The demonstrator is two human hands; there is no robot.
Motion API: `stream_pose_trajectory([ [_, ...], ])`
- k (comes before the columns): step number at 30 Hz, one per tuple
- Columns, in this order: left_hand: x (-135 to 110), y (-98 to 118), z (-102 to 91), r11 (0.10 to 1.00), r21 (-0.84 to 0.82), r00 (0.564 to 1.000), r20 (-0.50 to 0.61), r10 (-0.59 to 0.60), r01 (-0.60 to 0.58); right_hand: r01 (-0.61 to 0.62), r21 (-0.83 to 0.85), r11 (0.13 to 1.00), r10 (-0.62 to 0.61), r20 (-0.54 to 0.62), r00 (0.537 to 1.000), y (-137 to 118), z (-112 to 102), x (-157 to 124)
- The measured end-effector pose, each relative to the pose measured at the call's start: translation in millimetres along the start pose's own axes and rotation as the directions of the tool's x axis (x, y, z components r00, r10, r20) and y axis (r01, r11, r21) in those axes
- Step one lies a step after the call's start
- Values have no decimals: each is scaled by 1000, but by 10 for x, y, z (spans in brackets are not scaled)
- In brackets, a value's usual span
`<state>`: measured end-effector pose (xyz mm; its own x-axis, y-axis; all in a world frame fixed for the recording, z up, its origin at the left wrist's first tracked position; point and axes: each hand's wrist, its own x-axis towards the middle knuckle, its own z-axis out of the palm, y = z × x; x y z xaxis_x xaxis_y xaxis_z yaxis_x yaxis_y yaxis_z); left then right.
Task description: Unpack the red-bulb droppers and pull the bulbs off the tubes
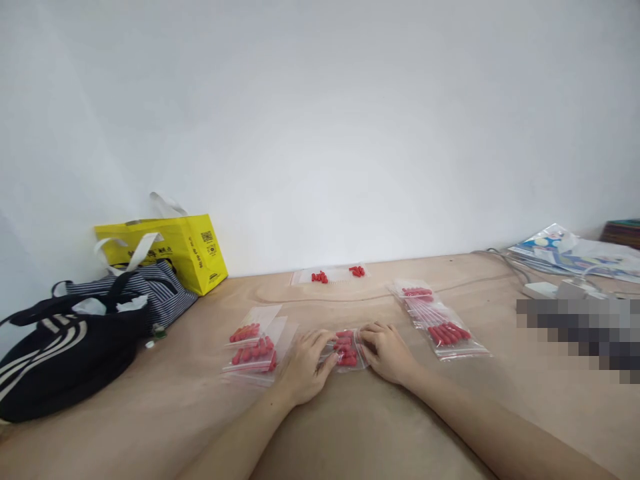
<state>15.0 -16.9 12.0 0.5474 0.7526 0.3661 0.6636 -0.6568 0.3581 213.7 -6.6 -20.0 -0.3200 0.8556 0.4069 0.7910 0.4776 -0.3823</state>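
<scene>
A small clear zip bag [357, 363] with several red, peg-like pieces [345, 348] in it lies flat on the table between my hands. My left hand [307, 367] has the bag's left edge between thumb and fingers. On the opposite side, the curled fingers of my right hand [387, 350] grip the right edge. Left of my hands, overlapping zip bags [253, 347] hold more red pieces. A fanned row of zip bags [430, 317] lies to the right, red pieces showing at both ends. Further back, by the wall, are more bags [337, 275] with two red clusters.
At the left stand a yellow carrier bag [175, 250], a striped bag [167, 293] and a black bag [75, 353]. On the right are a white power strip [540, 291], cables and printed plastic packets [575, 250]. A white wall [330, 133] bounds the table's back.
</scene>
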Motion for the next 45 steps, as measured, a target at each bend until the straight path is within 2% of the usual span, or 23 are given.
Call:
stream_pose_trajectory([
  [8,-106,-224,31,997,-11,993,91,-79,80,51,249,967,-55,9,998,33,19,38],
  [18,-68,-214,54,990,-28,986,93,-137,141,106,496,862,-193,128,973,-45,-70,47],
  [26,-75,-208,61,996,4,994,62,-93,93,-32,397,917,-15,115,993,-90,9,48],
  [36,-71,-168,48,995,31,994,43,-98,97,-7,174,985,-19,152,988,-257,-93,42],
  [41,-73,-168,48,995,4,994,39,-104,104,2,183,983,-14,60,998,-177,-41,20],
  [45,-77,-180,55,988,36,986,67,-154,152,3,251,968,-14,40,999,-75,-17,9],
])
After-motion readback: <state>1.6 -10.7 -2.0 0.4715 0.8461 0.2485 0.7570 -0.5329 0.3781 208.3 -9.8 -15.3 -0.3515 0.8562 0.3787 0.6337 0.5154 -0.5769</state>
